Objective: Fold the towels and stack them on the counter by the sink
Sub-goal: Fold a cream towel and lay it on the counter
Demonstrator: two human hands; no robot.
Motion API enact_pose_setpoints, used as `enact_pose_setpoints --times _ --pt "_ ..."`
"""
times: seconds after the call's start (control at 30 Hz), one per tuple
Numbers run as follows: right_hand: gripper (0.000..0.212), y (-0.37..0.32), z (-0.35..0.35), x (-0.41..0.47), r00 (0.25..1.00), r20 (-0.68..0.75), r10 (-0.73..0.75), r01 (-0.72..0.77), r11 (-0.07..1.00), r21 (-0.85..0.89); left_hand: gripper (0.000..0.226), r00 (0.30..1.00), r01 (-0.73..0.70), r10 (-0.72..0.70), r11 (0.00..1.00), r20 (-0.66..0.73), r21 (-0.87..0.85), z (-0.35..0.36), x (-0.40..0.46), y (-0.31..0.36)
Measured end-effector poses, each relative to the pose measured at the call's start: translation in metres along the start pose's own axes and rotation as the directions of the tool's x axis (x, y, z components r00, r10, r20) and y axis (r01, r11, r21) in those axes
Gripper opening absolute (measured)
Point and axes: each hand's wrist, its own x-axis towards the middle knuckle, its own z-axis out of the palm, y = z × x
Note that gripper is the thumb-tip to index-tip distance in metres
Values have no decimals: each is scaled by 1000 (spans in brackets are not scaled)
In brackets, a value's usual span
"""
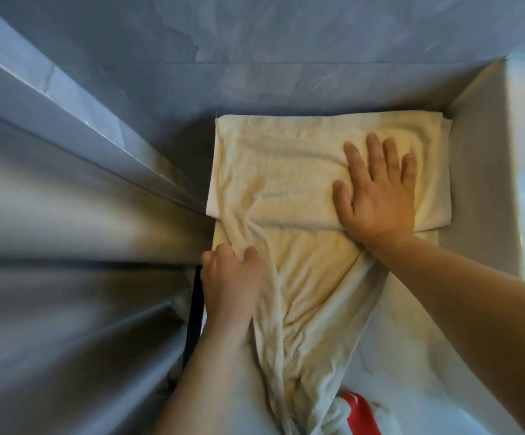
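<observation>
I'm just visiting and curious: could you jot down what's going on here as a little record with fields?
Surface: pale counter
Item: cream towel, far part folded flat, near part loose and trailing toward the person
Right hand: fingers spread, pressing flat on the folded part
Left hand: grip bunching the towel's left edge
Also seen: red object at the bottom edge, unclear what

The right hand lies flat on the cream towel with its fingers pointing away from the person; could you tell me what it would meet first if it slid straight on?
Likely the towel's far folded edge, then the grey wall behind; the right hand seems unobstructed until there.
</observation>
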Motion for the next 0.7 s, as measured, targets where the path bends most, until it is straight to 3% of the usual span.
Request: enact_pose_setpoints --times 0.1,0.17,0.23,0.3,0.37,0.43,0.5,0.6,0.7 --pt "65 0 -3 0 1000 9 -3 3 1000 -2 15 998 9 -24 963 -54 -270 -10 1 4" --pt "65 -2 -3 0 1000 13 -12 12 1000 -7 17 993 -45 12 960 -122 -278 -25 11 0" --pt "65 -1 -3 0 1000 10 -19 19 1000 -4 11 980 -130 133 991 -150 26 -36 17 -6" --pt "65 0 -4 -1 1000 13 -27 27 1000 0 25 935 -163 260 919 -241 360 -35 14 -9" --pt "65 -1 -4 -1 999 18 -32 32 999 -6 42 796 -339 504 830 -335 444 -27 7 6" --pt "65 -4 -3 -2 999 17 -39 39 999 0 41 629 -621 740 662 -237 420 -16 11 37" --pt "65 -5 -2 -5 999 1 -38 38 999 13 36 539 -770 842 507 -32 386 -2 32 72" --pt "65 -1 0 -5 999 -35 -30 30 999 19 45 562 -772 812 445 160 454 21 71 100" --pt "64 -3 4 -1 997 -76 -20 23 999 30 56 567 -727 810 407 150 553 37 90 95"
